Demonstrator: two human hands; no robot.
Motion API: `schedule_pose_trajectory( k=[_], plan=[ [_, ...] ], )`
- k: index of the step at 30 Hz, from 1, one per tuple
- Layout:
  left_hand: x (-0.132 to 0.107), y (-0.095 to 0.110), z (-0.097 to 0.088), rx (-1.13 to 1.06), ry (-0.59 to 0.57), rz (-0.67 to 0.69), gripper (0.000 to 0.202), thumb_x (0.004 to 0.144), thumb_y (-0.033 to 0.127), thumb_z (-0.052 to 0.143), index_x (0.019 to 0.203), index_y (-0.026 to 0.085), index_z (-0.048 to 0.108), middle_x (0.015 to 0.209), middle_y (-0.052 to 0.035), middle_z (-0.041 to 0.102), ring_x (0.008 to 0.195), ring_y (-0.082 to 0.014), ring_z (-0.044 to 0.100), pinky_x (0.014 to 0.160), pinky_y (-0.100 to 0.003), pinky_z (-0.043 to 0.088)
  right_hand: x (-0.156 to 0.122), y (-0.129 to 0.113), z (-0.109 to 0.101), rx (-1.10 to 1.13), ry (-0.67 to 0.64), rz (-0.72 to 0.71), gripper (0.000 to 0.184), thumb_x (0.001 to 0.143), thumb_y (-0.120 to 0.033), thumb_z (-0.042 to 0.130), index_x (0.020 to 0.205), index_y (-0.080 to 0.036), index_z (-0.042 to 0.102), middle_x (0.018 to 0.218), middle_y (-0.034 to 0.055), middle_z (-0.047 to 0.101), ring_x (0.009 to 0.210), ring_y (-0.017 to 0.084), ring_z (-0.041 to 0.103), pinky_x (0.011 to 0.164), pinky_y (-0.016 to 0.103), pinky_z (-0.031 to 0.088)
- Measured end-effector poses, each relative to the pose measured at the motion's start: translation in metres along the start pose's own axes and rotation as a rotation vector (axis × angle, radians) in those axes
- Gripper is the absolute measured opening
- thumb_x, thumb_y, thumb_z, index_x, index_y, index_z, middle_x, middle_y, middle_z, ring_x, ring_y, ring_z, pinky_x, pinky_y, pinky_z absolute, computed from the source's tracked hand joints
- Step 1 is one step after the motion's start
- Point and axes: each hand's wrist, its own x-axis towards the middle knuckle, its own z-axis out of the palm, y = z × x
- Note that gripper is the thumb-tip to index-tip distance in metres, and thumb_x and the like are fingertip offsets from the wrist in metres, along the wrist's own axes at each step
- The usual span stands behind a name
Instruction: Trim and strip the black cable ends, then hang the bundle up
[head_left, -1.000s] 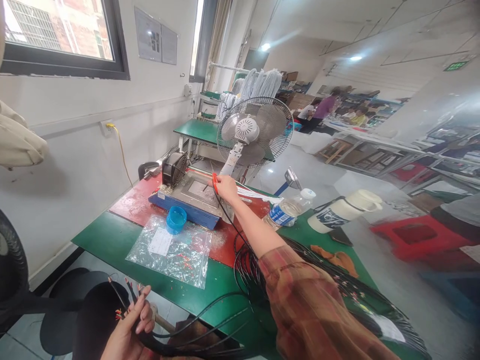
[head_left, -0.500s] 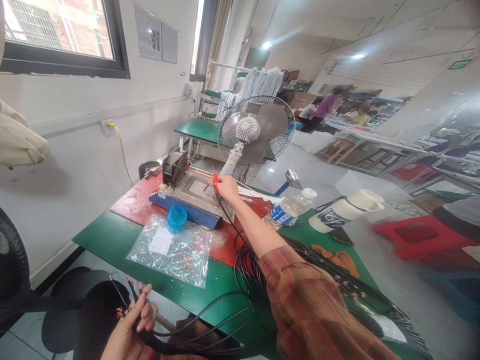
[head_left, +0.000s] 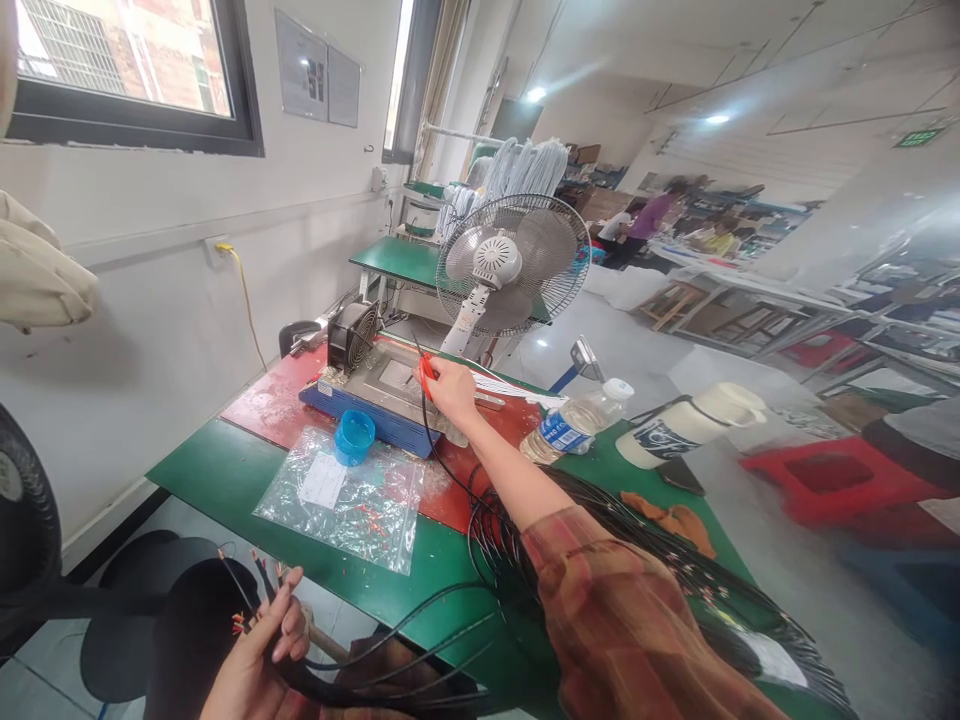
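My right hand is closed over the blue machine with the flat metal top, pinching a black cable and a slim red piece with a thin dark tip. I cannot tell whether the red piece is a tool handle or part of the cable. That cable runs down to a large coil of black cables beside my forearm. At lower left, my left hand is closed around a bundle of black cables, whose ends show red, orange and dark wires.
A blue round cup stands on a clear zip bag. A small black fan sits on the machine. To the right are a water bottle, a cream flask and an orange cloth. A standing fan rises behind.
My right hand has shifted slightly left and down with the cable, and the thin dark tip above the red piece now shows more clearly. My left hand looks unmoved.
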Motion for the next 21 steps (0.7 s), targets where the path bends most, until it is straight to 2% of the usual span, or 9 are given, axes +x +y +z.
schedule_pose_trajectory(
  k=[6, 11, 17, 21],
  plan=[
    [0.006, -0.003, -0.011, 0.003, -0.047, 0.008, 0.027, 0.078, 0.018, 0.063, 0.103, 0.011, 0.061, 0.06, 0.0058, 0.036, 0.045, -0.0025, 0.028, 0.042, -0.018, 0.034, 0.0, 0.003, 0.001, 0.018, 0.026, 0.02, 0.028, 0.077, -0.04, 0.055, 0.06, -0.018, 0.057, 0.055, -0.0019, 0.051, 0.054, 0.011, 0.04, 0.051, 0.023, 0.019],
    [0.005, -0.004, -0.009, -0.007, -0.028, 0.008, 0.021, 0.08, 0.018, 0.059, 0.1, 0.011, 0.062, 0.059, 0.006, 0.035, 0.044, -0.0022, 0.028, 0.041, -0.018, 0.033, -0.007, 0.002, -0.007, 0.156, 0.023, 0.049, 0.029, 0.077, -0.041, 0.053, 0.061, -0.017, 0.06, 0.055, -0.0013, 0.052, 0.055, 0.012, 0.044, 0.052, 0.022, 0.025],
    [0.001, -0.004, -0.004, -0.002, -0.05, 0.038, 0.021, 0.082, 0.017, 0.056, 0.1, 0.009, 0.063, 0.058, 0.0061, 0.036, 0.043, -0.0012, 0.027, 0.042, -0.017, 0.034, -0.049, -0.018, -0.01, 0.592, -0.043, -0.037, 0.024, 0.076, -0.035, 0.054, 0.082, -0.017, 0.07, 0.067, 0.0006, 0.064, 0.064, 0.015, 0.057, 0.06, 0.023, 0.04],
    [-0.002, -0.003, -0.005, -0.006, -0.061, 0.046, 0.023, 0.08, 0.015, 0.059, 0.101, 0.007, 0.063, 0.058, 0.0058, 0.036, 0.044, -0.0017, 0.028, 0.042, -0.018, 0.034, -0.075, -0.032, -0.005, 0.672, -0.081, -0.11, 0.02, 0.076, -0.029, 0.057, 0.083, -0.017, 0.07, 0.081, 0.0036, 0.069, 0.074, 0.017, 0.062, 0.068, 0.025, 0.045]
  ],
)
